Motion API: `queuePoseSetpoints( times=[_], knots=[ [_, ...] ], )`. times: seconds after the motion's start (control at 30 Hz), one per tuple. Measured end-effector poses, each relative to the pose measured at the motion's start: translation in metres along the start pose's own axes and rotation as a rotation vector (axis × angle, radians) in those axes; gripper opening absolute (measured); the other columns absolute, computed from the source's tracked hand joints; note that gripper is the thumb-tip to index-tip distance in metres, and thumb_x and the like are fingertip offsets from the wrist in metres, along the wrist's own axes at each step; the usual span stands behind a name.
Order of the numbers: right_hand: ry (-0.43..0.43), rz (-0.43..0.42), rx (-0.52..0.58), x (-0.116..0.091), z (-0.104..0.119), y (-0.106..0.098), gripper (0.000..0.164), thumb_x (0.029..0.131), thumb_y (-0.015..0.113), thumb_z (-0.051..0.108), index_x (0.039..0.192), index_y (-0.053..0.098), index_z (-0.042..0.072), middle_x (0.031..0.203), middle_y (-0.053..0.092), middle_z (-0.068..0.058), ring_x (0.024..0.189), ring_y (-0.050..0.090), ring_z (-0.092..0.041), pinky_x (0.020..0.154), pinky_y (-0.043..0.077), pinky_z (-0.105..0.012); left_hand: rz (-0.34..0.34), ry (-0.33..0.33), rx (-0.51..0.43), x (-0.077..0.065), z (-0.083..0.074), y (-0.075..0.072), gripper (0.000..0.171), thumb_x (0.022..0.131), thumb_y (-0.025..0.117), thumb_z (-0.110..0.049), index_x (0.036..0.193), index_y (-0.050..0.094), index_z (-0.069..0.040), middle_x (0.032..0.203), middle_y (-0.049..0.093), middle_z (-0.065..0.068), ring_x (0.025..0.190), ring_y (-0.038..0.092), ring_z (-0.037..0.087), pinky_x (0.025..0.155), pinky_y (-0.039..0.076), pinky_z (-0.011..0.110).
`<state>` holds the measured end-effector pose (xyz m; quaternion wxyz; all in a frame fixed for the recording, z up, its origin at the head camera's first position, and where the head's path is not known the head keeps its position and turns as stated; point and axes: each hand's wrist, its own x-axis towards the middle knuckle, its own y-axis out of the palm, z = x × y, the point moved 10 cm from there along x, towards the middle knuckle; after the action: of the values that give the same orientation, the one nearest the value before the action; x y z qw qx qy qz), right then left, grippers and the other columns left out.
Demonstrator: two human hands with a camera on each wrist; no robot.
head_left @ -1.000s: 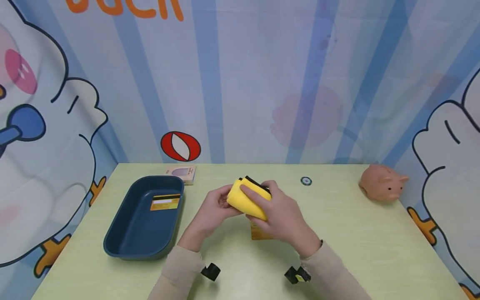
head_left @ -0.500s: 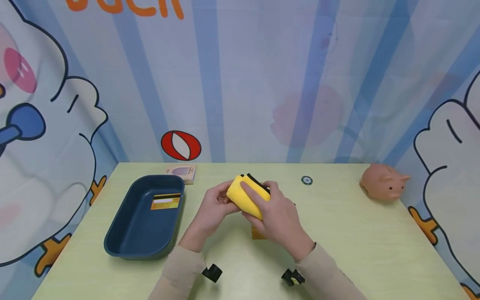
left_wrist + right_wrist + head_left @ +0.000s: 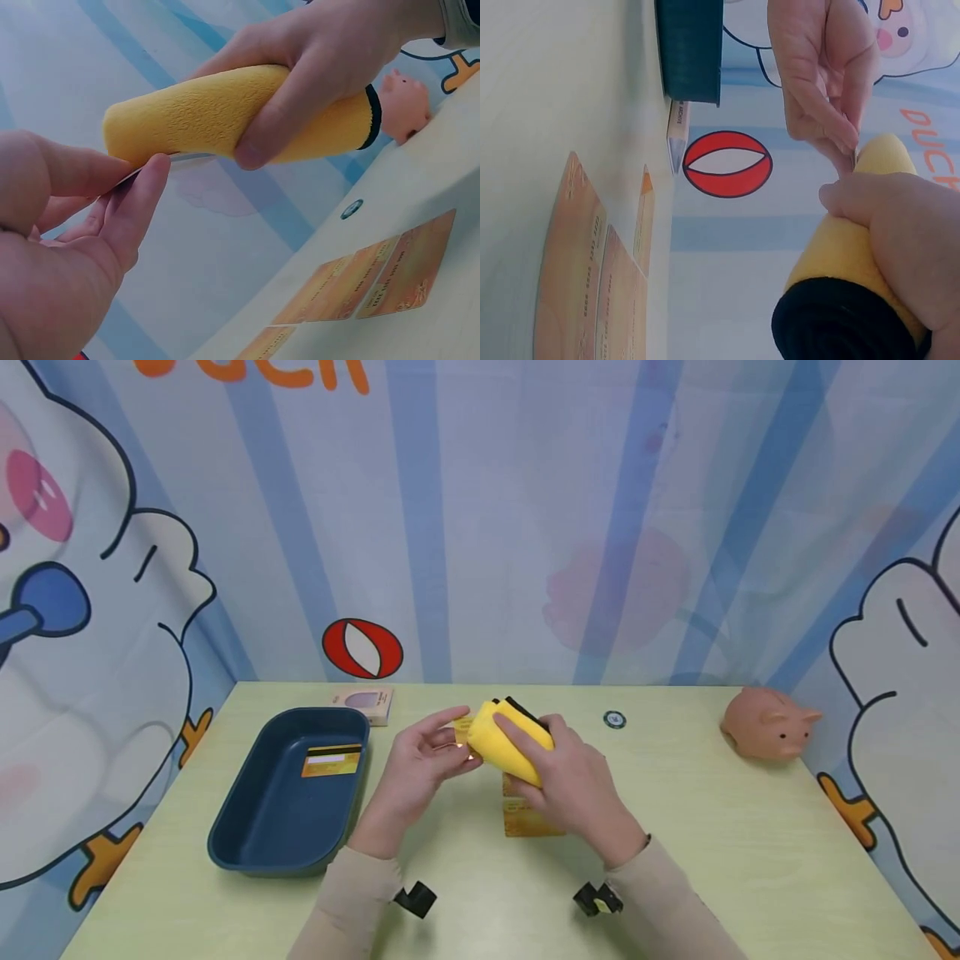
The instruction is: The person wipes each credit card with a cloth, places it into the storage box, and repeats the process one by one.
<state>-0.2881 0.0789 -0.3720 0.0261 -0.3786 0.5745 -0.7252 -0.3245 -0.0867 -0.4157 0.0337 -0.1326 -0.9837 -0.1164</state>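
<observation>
A yellow rolled cloth (image 3: 491, 739) with black trim is held in the air above the middle of the desk (image 3: 750, 860). The right hand (image 3: 570, 777) has its fingers and thumb wrapped around the roll, gripping it partway along. The left hand (image 3: 415, 768) pinches a gold card (image 3: 462, 727) between thumb and fingers at the cloth's left end; in the left wrist view this card shows nearly edge-on, just under the roll, and whether the two touch is hard to tell. Below the right hand, orange-gold cards (image 3: 405, 274) lie close together on the desk, at least four showing from the left wrist. Toward the desk's left edge sits a dark blue tray (image 3: 277, 827), a yellow card with a black stripe (image 3: 331, 761) inside by its right wall. A small pale box (image 3: 375, 703) lies behind the tray at the far edge. Right of the middle, near that edge, is a round chip (image 3: 615, 720); a pink piggy bank (image 3: 767, 725) stands at the far right corner.
</observation>
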Motion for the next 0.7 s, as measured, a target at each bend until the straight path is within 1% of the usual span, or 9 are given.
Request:
queuePoseSetpoints(
  times=[0.13,0.23,0.27,0.33,0.47,0.57,0.7],
  knots=[
    [-0.003,0.004,-0.001,0.0,-0.006,-0.001,0.078,0.092,0.081,0.038,0.16,0.043,0.036,0.114,0.058,-0.021,0.071,0.056,-0.024,0.053,0.055,-0.037,-0.014,0.0,-0.017,-0.001,-0.004,-0.004,0.054,0.1,0.059,0.011,0.151,0.054,-0.006,0.132,0.064,0.026,0.109,0.074,0.024,0.094,0.061,0.039],
    [0.007,0.003,0.008,0.0,-0.012,-0.001,0.077,0.092,0.08,0.035,0.16,0.044,0.036,0.113,0.058,-0.021,0.071,0.056,-0.024,0.053,0.055,-0.038,-0.016,0.004,-0.028,-0.002,-0.006,-0.007,0.055,0.1,0.058,0.013,0.152,0.053,-0.005,0.129,0.065,0.025,0.104,0.074,0.023,0.094,0.061,0.039],
    [0.014,0.004,0.011,0.0,-0.014,-0.001,0.077,0.092,0.08,0.035,0.16,0.044,0.036,0.113,0.058,-0.021,0.072,0.056,-0.024,0.053,0.055,-0.038,-0.017,0.004,-0.032,-0.002,-0.007,-0.008,0.055,0.1,0.058,0.013,0.152,0.052,-0.005,0.129,0.063,0.028,0.103,0.074,0.024,0.093,0.061,0.039],
    [0.026,0.004,0.015,-0.001,-0.018,-0.001,0.076,0.092,0.08,0.034,0.159,0.045,0.036,0.112,0.058,-0.021,0.072,0.056,-0.025,0.053,0.054,-0.038,-0.015,0.002,-0.038,-0.001,-0.007,-0.009,0.056,0.1,0.058,0.012,0.153,0.051,-0.005,0.133,0.061,0.03,0.108,0.073,0.03,0.093,0.061,0.039],
    [0.047,-0.004,0.019,-0.002,-0.027,-0.002,0.075,0.092,0.079,0.033,0.159,0.045,0.035,0.112,0.058,-0.022,0.072,0.056,-0.025,0.052,0.053,-0.039,-0.023,-0.019,-0.059,-0.001,-0.006,-0.011,0.057,0.1,0.058,0.012,0.154,0.05,-0.005,0.145,0.054,0.035,0.118,0.069,0.036,0.092,0.062,0.037],
    [0.055,-0.03,0.022,-0.003,-0.032,-0.004,0.074,0.092,0.078,0.031,0.159,0.046,0.034,0.112,0.057,-0.023,0.073,0.055,-0.025,0.051,0.052,-0.039,-0.034,-0.043,-0.059,-0.001,-0.002,-0.013,0.057,0.1,0.058,0.013,0.154,0.051,-0.005,0.145,0.055,0.034,0.121,0.068,0.033,0.091,0.062,0.037],
    [0.075,-0.062,0.036,-0.004,-0.038,-0.007,0.073,0.091,0.077,0.03,0.158,0.047,0.033,0.112,0.057,-0.023,0.073,0.055,-0.025,0.049,0.049,-0.037,-0.045,-0.069,-0.029,0.001,0.005,-0.017,0.057,0.099,0.06,0.013,0.152,0.053,-0.005,0.137,0.062,0.03,0.12,0.068,0.033,0.09,0.062,0.038]
  ],
)
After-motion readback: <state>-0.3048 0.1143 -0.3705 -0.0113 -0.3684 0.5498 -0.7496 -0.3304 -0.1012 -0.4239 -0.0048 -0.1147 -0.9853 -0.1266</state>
